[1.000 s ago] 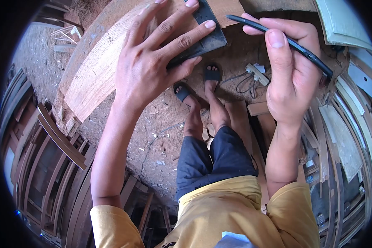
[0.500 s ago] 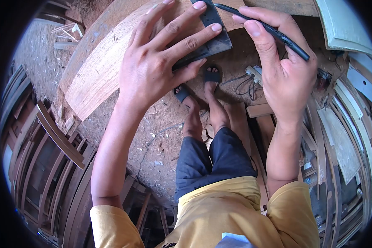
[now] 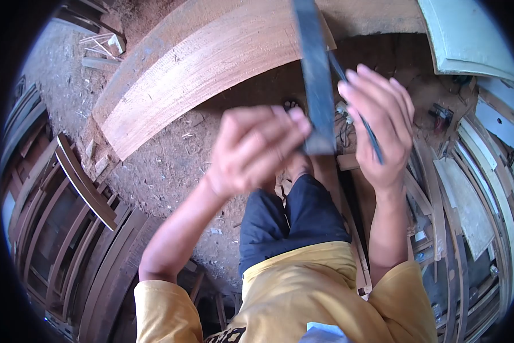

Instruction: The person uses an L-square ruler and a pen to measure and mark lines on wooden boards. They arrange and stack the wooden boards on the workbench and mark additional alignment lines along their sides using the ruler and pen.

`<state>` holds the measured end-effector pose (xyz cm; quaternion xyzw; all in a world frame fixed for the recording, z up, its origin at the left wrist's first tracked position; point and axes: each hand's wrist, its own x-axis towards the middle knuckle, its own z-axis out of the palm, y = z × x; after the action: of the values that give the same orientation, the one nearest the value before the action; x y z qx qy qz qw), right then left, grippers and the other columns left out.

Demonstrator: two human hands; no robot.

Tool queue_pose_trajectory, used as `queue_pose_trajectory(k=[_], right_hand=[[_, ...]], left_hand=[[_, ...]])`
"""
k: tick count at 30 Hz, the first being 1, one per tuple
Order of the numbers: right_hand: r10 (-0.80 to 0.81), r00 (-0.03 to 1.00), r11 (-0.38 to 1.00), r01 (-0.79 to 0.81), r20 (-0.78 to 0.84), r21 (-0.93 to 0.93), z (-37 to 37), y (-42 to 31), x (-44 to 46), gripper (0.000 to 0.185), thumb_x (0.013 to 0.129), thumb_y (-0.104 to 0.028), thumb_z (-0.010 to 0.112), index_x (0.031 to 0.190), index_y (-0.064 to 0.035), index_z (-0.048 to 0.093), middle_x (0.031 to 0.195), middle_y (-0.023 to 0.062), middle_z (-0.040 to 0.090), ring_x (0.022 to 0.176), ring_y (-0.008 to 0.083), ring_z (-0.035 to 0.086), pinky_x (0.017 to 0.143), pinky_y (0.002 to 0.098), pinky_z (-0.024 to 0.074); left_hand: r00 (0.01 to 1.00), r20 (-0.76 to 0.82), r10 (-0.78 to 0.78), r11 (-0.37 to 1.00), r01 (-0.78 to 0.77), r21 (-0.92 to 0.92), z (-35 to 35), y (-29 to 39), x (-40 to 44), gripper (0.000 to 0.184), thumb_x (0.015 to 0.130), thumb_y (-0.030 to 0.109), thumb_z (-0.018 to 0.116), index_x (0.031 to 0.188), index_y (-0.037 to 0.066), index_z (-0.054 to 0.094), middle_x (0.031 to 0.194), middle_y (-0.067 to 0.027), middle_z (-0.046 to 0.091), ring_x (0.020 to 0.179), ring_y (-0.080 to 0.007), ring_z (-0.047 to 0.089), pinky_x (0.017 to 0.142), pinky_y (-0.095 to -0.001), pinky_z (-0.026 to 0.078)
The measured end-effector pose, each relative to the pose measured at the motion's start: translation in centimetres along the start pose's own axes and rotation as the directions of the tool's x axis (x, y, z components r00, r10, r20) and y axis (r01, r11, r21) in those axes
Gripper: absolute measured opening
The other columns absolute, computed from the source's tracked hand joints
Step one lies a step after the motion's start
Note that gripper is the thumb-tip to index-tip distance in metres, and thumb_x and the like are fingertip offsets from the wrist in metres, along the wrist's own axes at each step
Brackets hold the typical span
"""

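Note:
My left hand [image 3: 257, 150], blurred by motion, is closed around the lower end of a dark flat try square [image 3: 316, 80]. The square is held up off the wood, its long blade pointing away from me. To its right, my right hand [image 3: 383, 123] grips a thin black pen [image 3: 372, 139] between bent fingers. The pen's far end lies close to the square's edge; whether they touch I cannot tell. Beyond both hands lies a wide, pale wooden board [image 3: 211, 63], its bare face showing.
A pale panel [image 3: 468, 37] stands at the upper right. Stacked timber strips [image 3: 68, 240] line the left side, and more boards [image 3: 463, 200] lie at the right. Wood debris litters the dirt floor [image 3: 171, 188]. A dark tool [image 3: 441, 116] lies to the right.
My left hand has lifted the try square off the board and drawn it toward me. My right hand has come lower, still holding the pen, which is now steeper.

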<state>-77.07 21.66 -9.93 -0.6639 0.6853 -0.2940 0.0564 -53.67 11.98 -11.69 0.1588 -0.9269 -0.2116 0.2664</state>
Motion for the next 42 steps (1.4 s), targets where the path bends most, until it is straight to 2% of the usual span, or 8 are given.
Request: queue_pose_trajectory(k=[8, 13, 18, 24, 32, 34, 38, 42], right_hand=[[0.128, 0.926, 0.958, -0.024, -0.354, 0.285, -3.6, -0.8, -6.1, 0.025, 0.110, -0.015, 0.046, 0.128, 0.0006, 0.053, 0.108, 0.0190, 0.072, 0.101, 0.0370, 0.072, 0.104, 0.0539, 0.0482], [0.261, 0.953, 0.909, -0.296, 0.153, 0.292, -4.5, -1.6, -5.2, 0.026, 0.093, -0.028, 0.079, 0.102, -0.0054, 0.070, 0.099, 0.0087, 0.076, 0.103, 0.0257, 0.071, 0.107, 0.0473, 0.0449], [0.506, 0.860, 0.804, -0.445, -0.060, 0.394, -2.5, -1.8, -6.1, 0.016, 0.095, -0.016, 0.076, 0.088, -0.0026, 0.071, 0.080, 0.0091, 0.065, 0.077, 0.0290, 0.062, 0.074, 0.0386, 0.0483], [0.727, 0.682, 0.620, -0.600, -0.081, 0.506, -4.2, 0.8, -7.2, 0.032, 0.104, -0.029, 0.069, 0.091, -0.0002, 0.064, 0.079, 0.0056, 0.063, 0.072, 0.0131, 0.056, 0.066, 0.0298, 0.0455], [0.801, 0.592, 0.557, -0.681, -0.091, 0.475, -5.3, -0.2, -6.4, 0.026, 0.102, -0.024, 0.071, 0.093, -0.0002, 0.066, 0.074, -0.0035, 0.059, 0.065, 0.0038, 0.046, 0.057, 0.0231, 0.0352], [0.842, 0.537, 0.462, -0.677, -0.045, 0.573, -4.9, -1.3, -5.7, 0.021, 0.101, -0.020, 0.072, 0.100, 0.0008, 0.070, 0.081, -0.0016, 0.064, 0.069, 0.0030, 0.053, 0.060, 0.0208, 0.0422], [0.866, 0.499, 0.364, -0.661, 0.021, 0.656, -3.7, -3.2, -4.1, 0.021, 0.101, -0.015, 0.072, 0.113, 0.0016, 0.070, 0.090, 0.0022, 0.071, 0.072, 0.0058, 0.060, 0.064, 0.0217, 0.0481], [0.823, 0.568, 0.478, -0.683, -0.010, 0.553, -1.6, -5.0, -1.8, 0.025, 0.100, -0.010, 0.072, 0.121, 0.0018, 0.069, 0.093, 0.0034, 0.066, 0.076, 0.0078, 0.059, 0.064, 0.0230, 0.0462]], left_hand=[[0.974, -0.041, -0.222, 0.936, 0.201, -0.288, -3.1, 7.2, 1.4, 0.032, 0.096, 0.031, 0.068, 0.113, 0.005, 0.076, 0.112, -0.0080, 0.075, 0.094, -0.0232, 0.067, 0.077, -0.0371, 0.048], [0.939, 0.030, -0.343, 0.896, 0.336, -0.291, -2.2, 4.6, 4.1, 0.019, 0.093, 0.023, 0.068, 0.099, 0.005, 0.070, 0.097, -0.0089, 0.071, 0.093, -0.0299, 0.062, 0.082, -0.0423, 0.045], [0.909, 0.039, -0.415, 0.901, 0.405, 0.157, -2.7, -3.0, 3.3, 0.084, 0.084, 0.053, 0.080, 0.153, 0.013, 0.051, 0.148, -0.0188, 0.050, 0.135, -0.0406, 0.048, 0.111, -0.0530, 0.039], [0.764, 0.307, -0.568, 0.788, 0.397, 0.471, -7.3, -7.8, 1.0, 0.108, 0.062, 0.034, 0.097, 0.157, 0.042, 0.046, 0.156, -0.0177, 0.043, 0.141, -0.0419, 0.044, 0.122, -0.0547, 0.037], [0.772, 0.306, -0.557, 0.830, 0.525, 0.187, -11.8, -8.0, 4.6, 0.080, 0.078, 0.008, 0.080, 0.153, 0.021, 0.055, 0.114, -0.0176, 0.074, 0.089, -0.0243, 0.076, 0.077, -0.0379, 0.062], [0.505, 0.501, -0.703, 0.680, 0.684, 0.264, -13.6, -8.9, 6.0, 0.081, 0.079, 0.000, 0.072, 0.155, 0.023, 0.054, 0.106, -0.0162, 0.076, 0.081, -0.0223, 0.073, 0.070, -0.0368, 0.058], [0.604, 0.640, -0.476, 0.733, 0.674, -0.091, -12.7, -13.4, 5.0, 0.072, 0.086, 0.025, 0.067, 0.157, 0.024, 0.052, 0.088, -0.0185, 0.070, 0.078, -0.0268, 0.068, 0.086, -0.0447, 0.055], [0.655, 0.538, -0.531, 0.834, 0.516, 0.196, -11.0, -14.7, 3.9, 0.072, 0.082, 0.033, 0.065, 0.154, 0.024, 0.056, 0.131, -0.0173, 0.064, 0.123, -0.0334, 0.057, 0.111, -0.0515, 0.043]])
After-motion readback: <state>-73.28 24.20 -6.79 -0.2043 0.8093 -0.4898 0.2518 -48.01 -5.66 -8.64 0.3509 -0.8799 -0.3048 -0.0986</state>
